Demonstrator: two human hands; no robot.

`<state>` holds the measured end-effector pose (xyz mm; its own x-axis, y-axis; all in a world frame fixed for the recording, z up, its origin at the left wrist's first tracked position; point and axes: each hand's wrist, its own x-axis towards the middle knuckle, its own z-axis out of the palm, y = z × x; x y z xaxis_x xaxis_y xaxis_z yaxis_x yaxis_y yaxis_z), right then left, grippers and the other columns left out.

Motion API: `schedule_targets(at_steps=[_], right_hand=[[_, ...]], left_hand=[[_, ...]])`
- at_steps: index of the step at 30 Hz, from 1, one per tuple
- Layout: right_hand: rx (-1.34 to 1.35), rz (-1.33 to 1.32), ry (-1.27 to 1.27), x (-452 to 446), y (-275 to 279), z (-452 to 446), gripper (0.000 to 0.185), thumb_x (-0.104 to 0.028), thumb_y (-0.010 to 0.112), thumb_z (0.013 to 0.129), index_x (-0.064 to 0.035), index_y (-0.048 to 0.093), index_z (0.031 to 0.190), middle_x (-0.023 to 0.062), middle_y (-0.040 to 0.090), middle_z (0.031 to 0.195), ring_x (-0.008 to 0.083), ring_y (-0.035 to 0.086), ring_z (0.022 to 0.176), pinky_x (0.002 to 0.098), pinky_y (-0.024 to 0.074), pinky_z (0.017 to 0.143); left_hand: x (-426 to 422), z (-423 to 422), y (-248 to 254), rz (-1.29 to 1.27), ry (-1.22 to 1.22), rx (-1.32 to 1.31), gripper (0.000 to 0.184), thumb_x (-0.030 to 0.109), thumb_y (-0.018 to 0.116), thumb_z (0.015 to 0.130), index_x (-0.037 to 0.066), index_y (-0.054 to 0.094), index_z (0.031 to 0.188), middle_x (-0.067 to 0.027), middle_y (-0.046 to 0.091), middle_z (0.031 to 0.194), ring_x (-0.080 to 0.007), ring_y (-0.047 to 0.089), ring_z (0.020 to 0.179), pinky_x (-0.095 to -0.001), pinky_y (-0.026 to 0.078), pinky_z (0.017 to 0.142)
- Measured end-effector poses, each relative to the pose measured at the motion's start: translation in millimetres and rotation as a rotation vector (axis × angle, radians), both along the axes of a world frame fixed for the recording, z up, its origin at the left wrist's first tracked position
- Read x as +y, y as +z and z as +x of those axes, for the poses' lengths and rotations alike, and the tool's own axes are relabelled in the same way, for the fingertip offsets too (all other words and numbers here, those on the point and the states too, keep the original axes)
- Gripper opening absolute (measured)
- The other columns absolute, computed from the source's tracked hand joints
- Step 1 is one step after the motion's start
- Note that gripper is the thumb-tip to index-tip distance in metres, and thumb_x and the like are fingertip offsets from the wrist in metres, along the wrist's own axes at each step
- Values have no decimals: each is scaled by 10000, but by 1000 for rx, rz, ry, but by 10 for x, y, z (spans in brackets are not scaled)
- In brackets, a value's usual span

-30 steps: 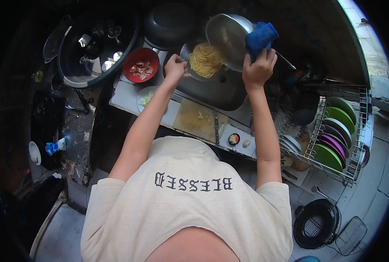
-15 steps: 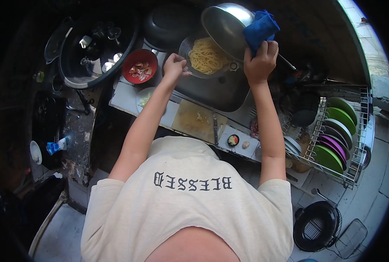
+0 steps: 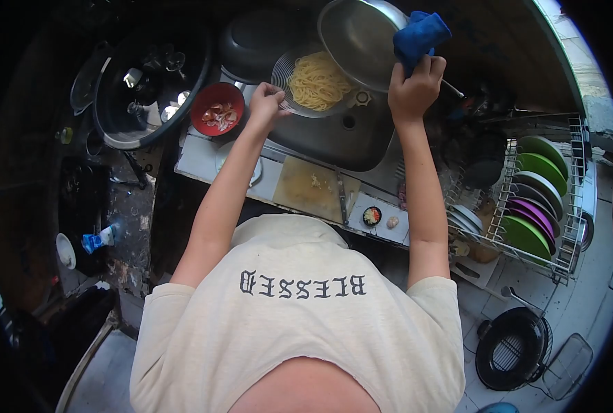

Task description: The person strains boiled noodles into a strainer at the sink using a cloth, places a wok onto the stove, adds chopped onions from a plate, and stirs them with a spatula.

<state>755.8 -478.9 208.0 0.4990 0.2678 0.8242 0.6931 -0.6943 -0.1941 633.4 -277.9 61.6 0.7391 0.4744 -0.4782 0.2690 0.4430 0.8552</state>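
Yellow noodles [image 3: 318, 81] lie in a strainer [image 3: 281, 69] over the dark sink [image 3: 334, 141]. My left hand [image 3: 266, 103] is closed at the strainer's left edge, pinching a thin piece of it or a utensil there; the fingers partly hide it. Beside the noodles, a metal pan [image 3: 363, 45] is tilted up on its side, with no noodles seen inside. My right hand [image 3: 414, 86] is closed round a blue cloth [image 3: 420, 38] at the pan's right rim.
A red bowl [image 3: 217, 109] with peelings stands left of the sink, near a black basin [image 3: 148, 86] with glasses. In front are a cutting board [image 3: 308, 187], a knife [image 3: 341, 196] and a small bowl [image 3: 372, 216]. A dish rack [image 3: 568, 206] holds plates on the right.
The pan has been raised and tilted further from the noodles, moving slightly up with my right hand and the cloth. My left hand and the strainer have shifted slightly left and up.
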Motion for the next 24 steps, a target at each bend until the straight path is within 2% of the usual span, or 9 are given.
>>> schedule_targets(at_steps=[5,6,8,10,11,13,17,20,24], right_hand=[[122,367,-187,-317,29,75,246,-76,537,676,89,551,858,216,512,914,395,527,810,439,426,725],[181,469,-242,-437,-5,88,239,-81,549,678,99,561,835,210,562,889,362,561,778,415,426,746],[368,736,-326,-726,-122,77,206,-68,554,669,109,559,774,166,603,808,275,579,690,376,445,701],[504,986,-394,-994,-184,-65,177,-46,553,655,114,545,731,118,601,738,192,546,606,340,454,634],[515,1091,-400,-1157,-281,-137,141,-34,563,641,100,531,673,92,567,714,165,511,570,323,454,568],[587,1267,-422,-1401,-427,-368,134,-32,580,628,90,523,635,83,539,695,174,517,576,309,450,539],[728,1321,-569,-1758,-892,-925,165,-52,580,623,87,509,676,102,535,706,190,519,595,313,451,559],[891,1304,-627,-2018,-1442,-1249,165,-41,583,622,45,542,756,77,564,776,190,564,659,288,463,600],[917,1257,-780,-2093,-1988,-1409,171,-38,568,612,95,536,714,131,580,770,213,561,663,332,455,599]], left_hand=[[28,-7,4,10,4,-7,78,65,518,860,40,465,911,-57,526,793,-144,557,687,-316,547,584],[38,-13,2,2,2,-11,80,63,517,860,39,462,913,-59,529,791,-146,560,685,-322,549,593],[58,-17,-24,-11,5,-22,82,60,515,862,40,457,916,-64,533,789,-149,563,689,-335,550,612],[82,-19,-39,-14,1,-20,85,59,514,863,40,453,919,-68,537,792,-150,565,692,-346,551,627],[96,-21,-44,-10,-4,-13,87,58,514,863,41,451,921,-71,538,795,-150,566,694,-350,551,632],[111,-32,-37,-13,-8,-12,92,51,510,861,43,448,929,-73,538,794,-149,565,692,-358,553,634],[117,-59,44,14,-21,11,104,43,512,854,42,447,936,-70,532,790,-143,560,678,-339,556,619],[140,-60,29,0,-19,5,107,24,502,841,12,440,927,-108,529,859,-184,578,736,-358,569,607],[113,-80,117,9,-17,18,126,19,499,840,25,430,945,-99,530,861,-185,577,750,-390,563,655]])
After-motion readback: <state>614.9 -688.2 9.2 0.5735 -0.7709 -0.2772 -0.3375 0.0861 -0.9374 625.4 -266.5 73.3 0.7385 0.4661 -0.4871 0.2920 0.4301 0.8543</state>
